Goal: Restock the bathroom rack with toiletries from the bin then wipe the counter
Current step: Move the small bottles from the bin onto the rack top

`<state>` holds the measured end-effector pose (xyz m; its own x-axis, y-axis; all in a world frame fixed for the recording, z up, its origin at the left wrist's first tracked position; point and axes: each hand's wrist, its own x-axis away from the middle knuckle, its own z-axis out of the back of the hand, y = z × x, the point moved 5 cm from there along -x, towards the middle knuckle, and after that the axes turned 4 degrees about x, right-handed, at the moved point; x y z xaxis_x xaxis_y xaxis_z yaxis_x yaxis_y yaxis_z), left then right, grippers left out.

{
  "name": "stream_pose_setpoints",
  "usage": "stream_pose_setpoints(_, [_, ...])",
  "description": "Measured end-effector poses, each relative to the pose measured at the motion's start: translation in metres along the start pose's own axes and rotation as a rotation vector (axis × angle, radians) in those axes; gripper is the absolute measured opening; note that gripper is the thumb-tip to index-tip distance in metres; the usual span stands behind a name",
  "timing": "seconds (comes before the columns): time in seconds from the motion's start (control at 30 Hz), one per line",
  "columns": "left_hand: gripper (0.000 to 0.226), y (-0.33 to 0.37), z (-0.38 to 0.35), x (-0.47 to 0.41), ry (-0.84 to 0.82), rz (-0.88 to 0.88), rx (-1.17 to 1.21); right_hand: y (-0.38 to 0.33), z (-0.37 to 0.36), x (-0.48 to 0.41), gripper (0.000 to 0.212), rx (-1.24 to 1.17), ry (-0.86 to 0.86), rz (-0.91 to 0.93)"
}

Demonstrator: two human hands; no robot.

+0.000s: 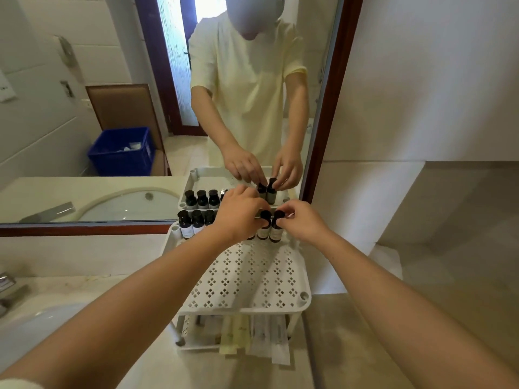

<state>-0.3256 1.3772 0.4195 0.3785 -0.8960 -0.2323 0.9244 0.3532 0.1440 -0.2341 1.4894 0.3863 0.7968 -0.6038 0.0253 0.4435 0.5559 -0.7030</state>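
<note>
The left forearm [126,299] and right forearm [407,304] reach over the counter [168,366] to the white perforated rack [244,276]; at its top shelf's back edge the left hand [238,214] pinches the cap of a small brown bottle [264,230]; the right hand [303,223] pinches the neighbouring bottle [276,233], just beside it.

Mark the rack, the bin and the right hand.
rack [247,279]: head view, bare perforated top shelf.
bin [120,161]: head view, reflected front wall.
right hand [304,220]: head view, back of hand.
</note>
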Motion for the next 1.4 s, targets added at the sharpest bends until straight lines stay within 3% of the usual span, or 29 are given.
stream_pose_setpoints(0.57, [0.036,-0.011,-0.010,-0.003,0.024,0.043,-0.028,0.008,-0.013,-0.014,0.032,0.068,-0.002,0.007])
stream_pose_setpoints(1.4, [0.037,-0.012,-0.017,-0.005,0.025,0.089,-0.041,0.006,-0.012,-0.015,0.029,0.004,0.006,0.003])
